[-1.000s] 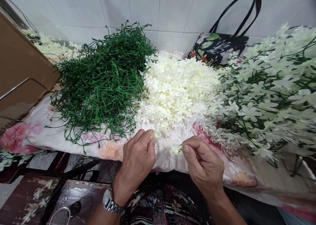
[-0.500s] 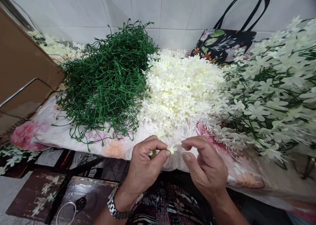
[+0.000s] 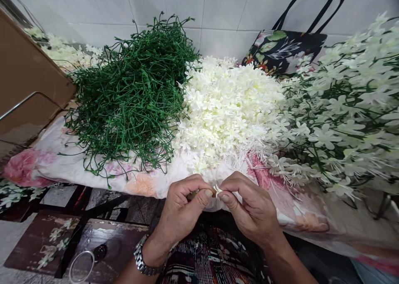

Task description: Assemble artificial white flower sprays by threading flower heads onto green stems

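A worktop spread with a floral cloth [image 3: 141,187] stretches across the view, carrying three heaps side by side. On the right is the large spread of stemmed white flowers [image 3: 336,124]; on the left, the tangled heap of green stems [image 3: 131,97]; between them, the loose white blossoms [image 3: 229,105]. Both hands meet at the near edge of the cloth, in front of the loose blossoms and apart from all three heaps. The left hand [image 3: 187,207] and the right hand [image 3: 252,209] face each other, their fingertips almost touching. Smallest of all, a single white blossom [image 3: 217,191] sits between them: the left thumb and forefinger pinch it at its left end, and the right thumb and forefinger are drawn narrow on its petals from the other side. Its slim petals show in the gap between the two thumb tips, and its base is hidden by the left fingers.
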### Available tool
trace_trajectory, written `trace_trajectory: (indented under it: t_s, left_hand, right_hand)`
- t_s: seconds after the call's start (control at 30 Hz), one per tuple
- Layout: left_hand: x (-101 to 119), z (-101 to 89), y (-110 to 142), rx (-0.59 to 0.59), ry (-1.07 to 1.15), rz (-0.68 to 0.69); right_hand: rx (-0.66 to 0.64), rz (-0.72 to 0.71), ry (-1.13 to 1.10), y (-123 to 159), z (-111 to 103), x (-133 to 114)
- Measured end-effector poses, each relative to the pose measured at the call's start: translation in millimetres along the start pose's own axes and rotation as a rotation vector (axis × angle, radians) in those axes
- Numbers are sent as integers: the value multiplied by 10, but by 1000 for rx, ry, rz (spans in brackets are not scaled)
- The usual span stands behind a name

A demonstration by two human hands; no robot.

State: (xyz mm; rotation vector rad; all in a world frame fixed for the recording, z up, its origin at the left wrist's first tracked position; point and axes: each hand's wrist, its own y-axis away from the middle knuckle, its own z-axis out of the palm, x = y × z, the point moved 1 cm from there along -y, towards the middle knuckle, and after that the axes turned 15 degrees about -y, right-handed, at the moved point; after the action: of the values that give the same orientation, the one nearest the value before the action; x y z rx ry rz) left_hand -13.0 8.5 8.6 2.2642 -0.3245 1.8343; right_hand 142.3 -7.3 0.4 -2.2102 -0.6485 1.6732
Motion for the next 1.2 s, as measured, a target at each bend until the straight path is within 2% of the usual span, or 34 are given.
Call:
trace_trajectory:
  t_s: [0.17, 0.3, 0.4, 0.57, 0.67, 0.97, 1.2]
  left_hand:
    - [-41, 2, 25, 56, 15, -43]
    - [20, -19, 36, 119, -75, -15]
    - [83, -26, 45, 150, -169, 41]
    - [128, -9, 61, 156, -337, 210]
    - [113, -5, 61, 176, -408, 246]
    - [89, -20, 50, 155, -343, 189]
    - [44, -38, 57, 56, -144, -23]
  right_hand:
    - [-9, -1, -11, 9, 31, -11]
    - [-16, -22, -2, -7, 52, -33]
    - [-1, -42, 29, -22, 62, -51]
    - [15, -77, 71, -20, 75, -47]
    - [11, -83, 88, 0, 84, -21]
    - [-15, -86, 67, 13, 88, -5]
    - [-41, -63, 9, 23, 82, -25]
